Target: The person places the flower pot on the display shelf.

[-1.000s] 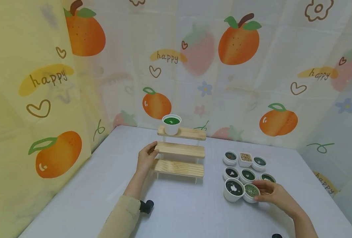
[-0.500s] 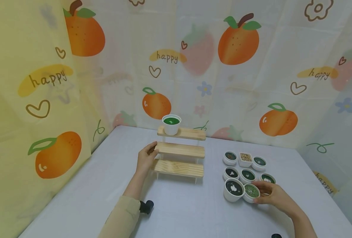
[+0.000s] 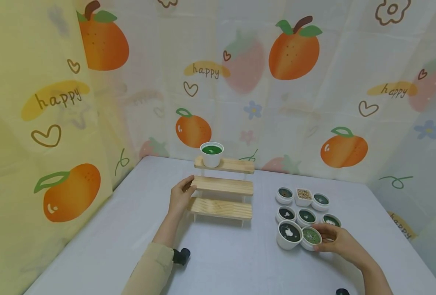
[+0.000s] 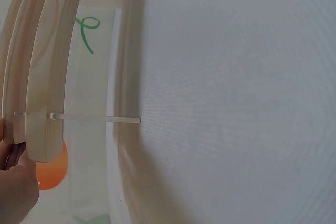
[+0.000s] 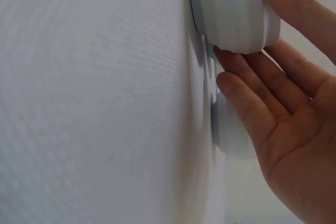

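A three-tier wooden stand (image 3: 223, 185) with clear legs rises at the middle of the table. My left hand (image 3: 181, 196) grips the left end of its middle tier; in the left wrist view, the fingers are partly hidden by the wooden boards (image 4: 44, 77). At the right, my right hand (image 3: 339, 241) holds the right side of a small white pot (image 3: 311, 236) with a speckled green top. Seen from the right wrist, the thumb lies on one side of this faceted pot (image 5: 233, 11) and the fingers touch another. A taller white cup (image 3: 212, 155) with a green top stands on the top tier.
Several white pots (image 3: 307, 217) with dark green tops crowd around the right hand, among them a square one (image 3: 304, 196) with tan bits. A taller cup (image 3: 289, 234) touches the held pot's left side. A printed curtain (image 3: 236, 82) borders the white table (image 3: 221, 258).
The right thumb has shifted slightly in against the speckled green pot. The left hand, the stand and the pots stay in place; the head view has drifted a little.
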Action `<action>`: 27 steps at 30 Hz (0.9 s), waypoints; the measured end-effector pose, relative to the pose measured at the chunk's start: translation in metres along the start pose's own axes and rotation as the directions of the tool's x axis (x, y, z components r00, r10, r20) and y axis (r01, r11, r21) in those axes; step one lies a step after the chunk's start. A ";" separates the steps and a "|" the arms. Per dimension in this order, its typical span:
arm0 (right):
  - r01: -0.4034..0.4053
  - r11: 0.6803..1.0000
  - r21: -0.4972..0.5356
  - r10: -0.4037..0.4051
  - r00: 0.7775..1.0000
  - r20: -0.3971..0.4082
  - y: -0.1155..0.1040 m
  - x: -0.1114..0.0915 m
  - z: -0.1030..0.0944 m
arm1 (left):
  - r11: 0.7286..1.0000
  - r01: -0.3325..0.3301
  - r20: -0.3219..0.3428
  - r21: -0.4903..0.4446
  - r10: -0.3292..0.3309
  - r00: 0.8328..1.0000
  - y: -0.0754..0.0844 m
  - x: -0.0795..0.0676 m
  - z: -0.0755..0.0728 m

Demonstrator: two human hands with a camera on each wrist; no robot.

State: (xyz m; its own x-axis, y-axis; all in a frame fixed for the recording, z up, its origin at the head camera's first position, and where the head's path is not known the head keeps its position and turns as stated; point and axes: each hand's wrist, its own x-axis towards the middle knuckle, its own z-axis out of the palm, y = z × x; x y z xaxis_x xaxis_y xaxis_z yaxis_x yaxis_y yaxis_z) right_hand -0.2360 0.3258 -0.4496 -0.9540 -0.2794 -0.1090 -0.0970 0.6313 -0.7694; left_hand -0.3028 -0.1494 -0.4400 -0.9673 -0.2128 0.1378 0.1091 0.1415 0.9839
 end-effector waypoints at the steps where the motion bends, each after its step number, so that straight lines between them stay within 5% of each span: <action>1: 0.000 1.000 -0.006 0.000 1.000 -0.002 0.000 0.000 0.000 | 1.000 -0.002 0.001 -0.001 0.002 1.000 0.000 0.000 0.000; 27: -0.079 0.991 -0.106 0.068 0.992 -0.104 -0.005 -0.008 -0.012 | 1.000 0.003 0.020 -0.009 -0.003 1.000 -0.001 -0.001 0.000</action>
State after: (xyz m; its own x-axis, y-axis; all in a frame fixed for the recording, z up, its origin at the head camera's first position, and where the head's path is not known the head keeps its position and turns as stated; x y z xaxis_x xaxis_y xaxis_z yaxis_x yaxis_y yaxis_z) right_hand -0.2313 0.3337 -0.4373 -0.9826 -0.1594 -0.0951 -0.0510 0.7247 -0.6872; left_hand -0.3017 -0.1497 -0.4415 -0.9720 -0.1939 0.1325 0.1079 0.1323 0.9853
